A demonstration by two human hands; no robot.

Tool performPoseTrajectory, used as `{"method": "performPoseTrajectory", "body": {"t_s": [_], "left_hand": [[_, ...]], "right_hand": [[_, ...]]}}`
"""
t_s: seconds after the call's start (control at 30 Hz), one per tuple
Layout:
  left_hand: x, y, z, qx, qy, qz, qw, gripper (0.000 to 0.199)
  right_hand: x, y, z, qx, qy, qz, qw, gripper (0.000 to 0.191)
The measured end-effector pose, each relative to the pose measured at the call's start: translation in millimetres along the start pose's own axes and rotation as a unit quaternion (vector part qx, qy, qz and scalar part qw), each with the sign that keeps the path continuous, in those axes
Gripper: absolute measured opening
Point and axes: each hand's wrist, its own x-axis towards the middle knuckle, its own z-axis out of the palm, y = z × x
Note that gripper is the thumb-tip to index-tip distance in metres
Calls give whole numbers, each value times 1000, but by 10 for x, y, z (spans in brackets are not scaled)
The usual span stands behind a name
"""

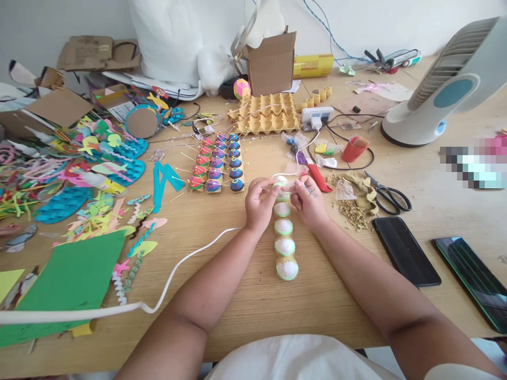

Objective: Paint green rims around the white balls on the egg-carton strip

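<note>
A strip of egg-carton cups (pixel 284 246) runs toward me over the wooden table, its domes filled white and edged in light green. At its far end both my hands come close together. My left hand (pixel 260 205) is closed, with a bit of light green clay-like material (pixel 277 184) at its fingertips. Closed too, my right hand (pixel 310 201) pinches a thin blue stick-like tool (pixel 308 190). Something clear or pale spans the fingertips of both hands; I cannot make out what it is. The far cup lies partly behind the fingers.
Painted egg-carton rows (pixel 214 163) with pins stand beyond my left hand. Scissors (pixel 390 195), two phones (pixel 406 250), a red cup (pixel 355 149) and a fan (pixel 431 100) are right. Green paper (pixel 75 279) and craft pieces crowd the left; a white cable (pixel 174 282) crosses the table.
</note>
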Motion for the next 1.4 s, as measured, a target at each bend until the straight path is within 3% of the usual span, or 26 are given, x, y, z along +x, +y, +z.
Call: {"method": "performPoseTrajectory", "body": {"t_s": [0.17,0.37,0.43,0.57,0.7,0.83,1.03,1.23,1.4], "left_hand": [[22,3,47,-53,10,-57,997,39],[-1,2,41,-98,-33,-144,984,68],[-6,16,23,-85,-58,-140,985,72],[1,78,0,-49,-88,-97,990,62],[6,116,13,-44,-81,-74,993,50],[5,116,33,-45,-75,-97,991,53],[11,139,37,-5,-87,-37,996,48],[-13,133,24,-35,-88,-80,992,55],[-7,103,29,-26,-49,-104,993,66]], "right_hand": [[9,-6,-6,0,-3,3,1000,62],[12,-16,-14,25,3,12,1000,60],[10,-26,-14,27,2,18,999,61],[4,-49,-10,31,-4,27,999,62],[3,-58,-11,25,-14,35,999,61],[7,-60,-22,27,-15,40,999,60],[12,-60,-38,55,-9,45,997,62],[16,-53,-23,44,-8,35,998,58],[3,-59,6,9,16,11,1000,56]]}}
